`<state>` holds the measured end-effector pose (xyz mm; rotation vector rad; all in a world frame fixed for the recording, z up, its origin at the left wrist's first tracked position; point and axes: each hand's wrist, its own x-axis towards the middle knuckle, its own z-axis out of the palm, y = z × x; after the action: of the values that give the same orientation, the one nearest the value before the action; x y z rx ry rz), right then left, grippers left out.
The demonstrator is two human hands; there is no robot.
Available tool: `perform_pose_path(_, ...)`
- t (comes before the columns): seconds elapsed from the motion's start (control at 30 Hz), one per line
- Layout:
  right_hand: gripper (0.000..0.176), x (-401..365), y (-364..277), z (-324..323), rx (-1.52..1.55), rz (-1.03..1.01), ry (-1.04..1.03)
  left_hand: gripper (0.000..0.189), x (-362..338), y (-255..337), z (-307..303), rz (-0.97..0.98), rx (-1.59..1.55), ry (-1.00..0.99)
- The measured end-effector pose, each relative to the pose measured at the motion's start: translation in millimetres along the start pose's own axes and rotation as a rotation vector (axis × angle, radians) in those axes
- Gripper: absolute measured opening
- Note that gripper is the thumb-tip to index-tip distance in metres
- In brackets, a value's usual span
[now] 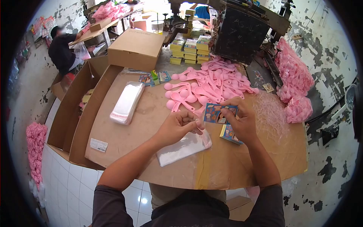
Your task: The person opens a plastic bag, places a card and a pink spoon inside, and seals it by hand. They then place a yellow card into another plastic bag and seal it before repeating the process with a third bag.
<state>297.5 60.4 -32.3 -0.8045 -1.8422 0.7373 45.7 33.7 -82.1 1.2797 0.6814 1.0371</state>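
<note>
My right hand (242,119) pinches a blue printed card (216,113) between thumb and fingers, above the table. Below it lies a small stack of similar cards (231,135) with yellow edges. To the left, my left hand (181,126) is closed, thumb tip against the fingers. Whatever may be in that pinch is too clear or small to make out. Just under it is a stack of clear plastic bags (181,151), its crinkled end near my fingertips. Beyond both hands spreads a heap of pink plastic measuring spoons (211,83).
Another bundle of clear bags (127,102) lies at left, near a closed cardboard box (136,49) and an open carton (72,117). Card stacks (189,51) and a dark machine (240,32) stand behind. Bagged pink spoons (295,75) are at right. A person (62,51) works back left.
</note>
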Motion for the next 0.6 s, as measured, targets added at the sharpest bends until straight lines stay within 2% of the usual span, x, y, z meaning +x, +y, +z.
perform_pose_path(0.07, 0.013, -1, -4, 2, 0.074, 0.044, 0.070, 0.014, 0, 1, 0, 0.006, 0.031, 0.041)
perform_pose_path(0.43, 0.014, -2, -10, -3, -0.157, -0.073, 0.231, 0.015, -4, 6, 2, 0.216, 0.332, 0.294)
perform_pose_path(0.53, 0.015, -3, -12, 0, -0.170, -0.129, 0.229, 0.014, -4, 10, 3, 0.274, 0.351, 0.319)
perform_pose_path(0.6, 0.015, -3, -15, 0, -0.179, -0.127, 0.227, 0.015, -3, 8, 4, 0.244, 0.210, 0.297)
